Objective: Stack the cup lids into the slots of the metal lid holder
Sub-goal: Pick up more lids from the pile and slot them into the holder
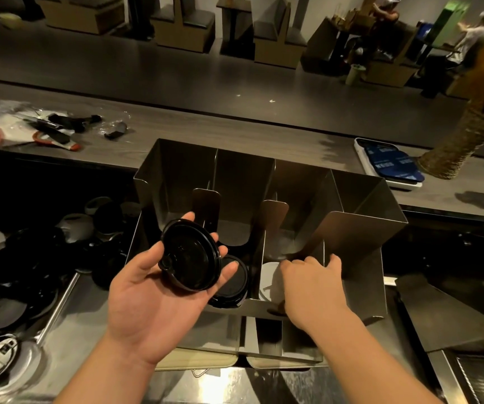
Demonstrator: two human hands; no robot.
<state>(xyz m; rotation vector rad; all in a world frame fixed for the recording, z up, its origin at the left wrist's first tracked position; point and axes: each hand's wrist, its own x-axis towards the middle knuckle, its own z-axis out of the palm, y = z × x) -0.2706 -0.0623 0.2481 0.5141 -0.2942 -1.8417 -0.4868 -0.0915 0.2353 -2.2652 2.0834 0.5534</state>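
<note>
The metal lid holder (360, 199) stands on the steel counter in front of me, with several slots split by upright dividers. My left hand (150, 290) is palm up in front of its left slots and holds a black cup lid (190, 255) across the fingers, thumb at its rim. Under that hand a stack of black lids (235, 282) sits in a slot. My right hand (310, 284) reaches into the slot to the right of it, fingers curled down over a white lid (268, 275); whether it grips the lid is hidden.
A loose heap of black lids (30, 258) and some white lids (1, 360) covers the counter at the left. On the dark bar top behind lie a phone (389, 163), a woven vase (462, 147) and plastic wrappers (54, 129). People sit at tables far back.
</note>
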